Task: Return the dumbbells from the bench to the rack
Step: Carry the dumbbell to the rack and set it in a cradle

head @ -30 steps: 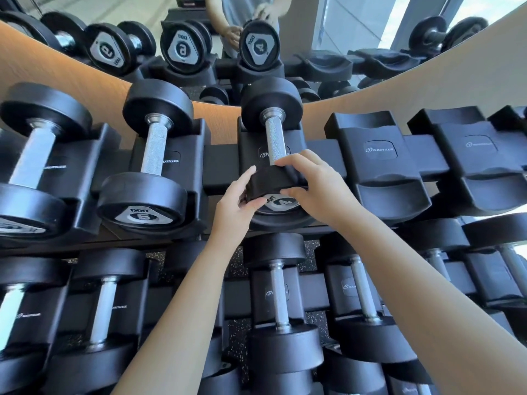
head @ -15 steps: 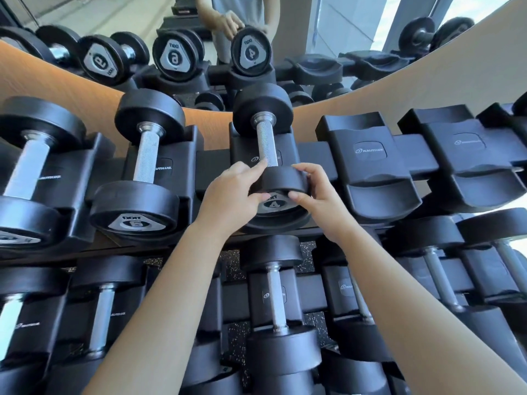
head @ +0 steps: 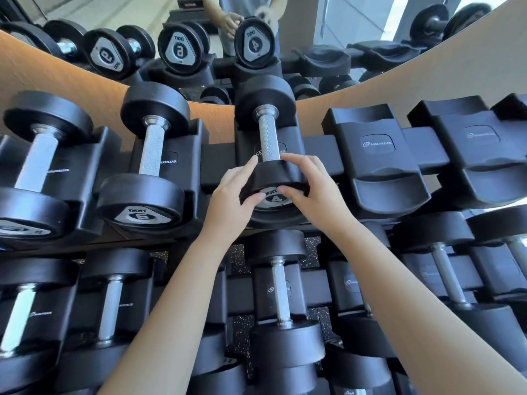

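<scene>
While both hands close around its near head, the dumbbell marked 4 (head: 268,143) lies in a cradle on the top row of the rack (head: 319,149), its knurled steel handle running away from the camera and its far head seated against the back of the cradle. The left hand (head: 232,205) curls about the left side of the near head, index finger laid up along the rubber edge and thumb pressed onto the face plate just left of the numeral. The right hand (head: 310,189) mirrors it on the other side, fingers wrapped over the top of the head and thumb tip on the plate's upper edge. Both hands grip the head loosely rather than in a fist. Whether the near head already rests fully in the cradle's front lip or is held a touch above it is hard to tell, since the hands cover the contact.

Just to the left sits a dumbbell marked 6 (head: 148,166) in its own cradle, and a larger one (head: 37,178) lies further left. To the right, two cradles (head: 379,158) stand bare, showing a Nautilus logo. A lower row (head: 281,303) carries more dumbbells. Behind the rack a mirror (head: 256,44) reflects the plates and the person's hands.
</scene>
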{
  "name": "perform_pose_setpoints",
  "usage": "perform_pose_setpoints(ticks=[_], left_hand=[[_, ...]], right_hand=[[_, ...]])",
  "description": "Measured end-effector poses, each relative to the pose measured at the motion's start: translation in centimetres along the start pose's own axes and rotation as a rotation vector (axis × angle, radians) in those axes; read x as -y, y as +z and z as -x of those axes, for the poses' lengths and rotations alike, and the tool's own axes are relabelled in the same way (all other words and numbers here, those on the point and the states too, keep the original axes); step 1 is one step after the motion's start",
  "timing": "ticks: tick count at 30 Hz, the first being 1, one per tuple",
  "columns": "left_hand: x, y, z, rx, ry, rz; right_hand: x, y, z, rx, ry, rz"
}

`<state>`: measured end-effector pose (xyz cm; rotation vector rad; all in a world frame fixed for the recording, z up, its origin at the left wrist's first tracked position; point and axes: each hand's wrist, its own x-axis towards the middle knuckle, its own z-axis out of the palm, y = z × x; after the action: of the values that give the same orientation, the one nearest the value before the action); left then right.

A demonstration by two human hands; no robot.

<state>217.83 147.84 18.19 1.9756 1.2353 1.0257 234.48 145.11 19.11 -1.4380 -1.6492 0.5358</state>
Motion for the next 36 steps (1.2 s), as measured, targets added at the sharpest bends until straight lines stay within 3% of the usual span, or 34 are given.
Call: perform_pose_setpoints(ticks=[6, 14, 22, 28, 36], left_hand=[[0.0, 0.4, 0.0, -0.050, -0.099, 0.099], [-1.9, -0.4, -1.5, 0.081, -0.022, -0.215], [-2.9, 0.5, -1.2, 0.048, -0.001, -0.297], [-2.3, -0.3, -0.4, 0.021, -0.040, -0.189], [-2.6, -0.1, 0.6, 0.052, -0.046, -0.232]], right_hand=[[0.7, -0.3, -0.4, 0.020, 0.002, 0.134], [-0.9, -0.5, 0.3, -0.035, 0.102, -0.104], [-1.6, -0.2, 1.0, -0.066, 0.188, -0.290], [-1.0, 0.4, 0.7, -0.057, 0.156, -0.238], [0.4, 0.5, 1.6, -0.076, 0.193, -0.132]])
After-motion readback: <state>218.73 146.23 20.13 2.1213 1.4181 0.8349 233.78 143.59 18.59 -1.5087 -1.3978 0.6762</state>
